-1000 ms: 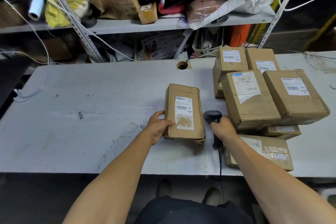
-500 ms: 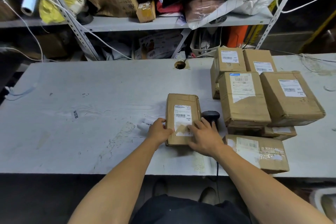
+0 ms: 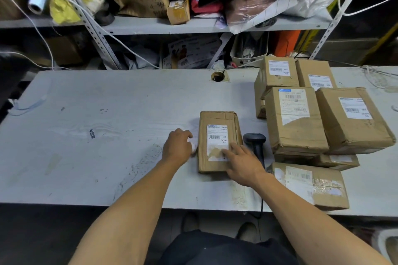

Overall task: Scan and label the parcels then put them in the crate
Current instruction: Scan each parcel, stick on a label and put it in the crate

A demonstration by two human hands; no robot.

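Scuffed grey table (image 3: 107,114) under cluttered shelves (image 3: 193,26), right hand (image 3: 243,163) flat on parcel (image 3: 217,142), left hand (image 3: 177,146) curled, grasp unclear

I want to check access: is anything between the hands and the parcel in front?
Nothing visible. The right hand already rests on the parcel, fingers on its label; the left hand is just beside its left edge. The scanner lies to the right.

Beside the parcel (image 3: 217,142), the left hand (image 3: 177,148) blurs over something white — unidentifiable — while the scanner (image 3: 255,142) handle hides behind the right hand (image 3: 242,164), label print illegible.
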